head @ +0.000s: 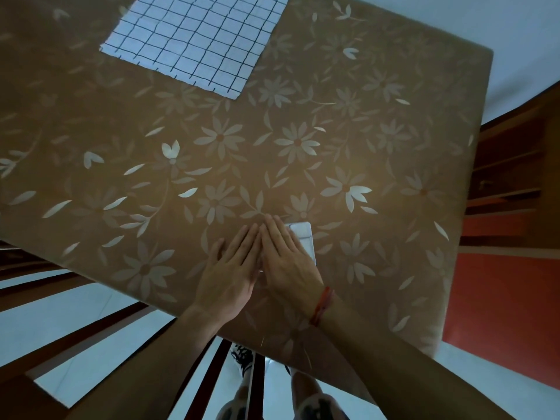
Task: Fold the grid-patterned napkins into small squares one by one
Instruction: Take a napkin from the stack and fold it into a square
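Observation:
A small folded white napkin with dark grid lines lies near the table's front edge, mostly hidden under my hands. My left hand and my right hand lie flat side by side on it, palms down, fingers together and straight, pressing it onto the table. Only its right edge and far corner show past my right hand. A second grid-patterned napkin lies spread out flat at the far side of the table, well away from both hands.
The table is covered with a brown cloth with pale flowers. Its right edge and near edge are close to my hands. Wooden chair slats stand below at the left, a red surface at the right.

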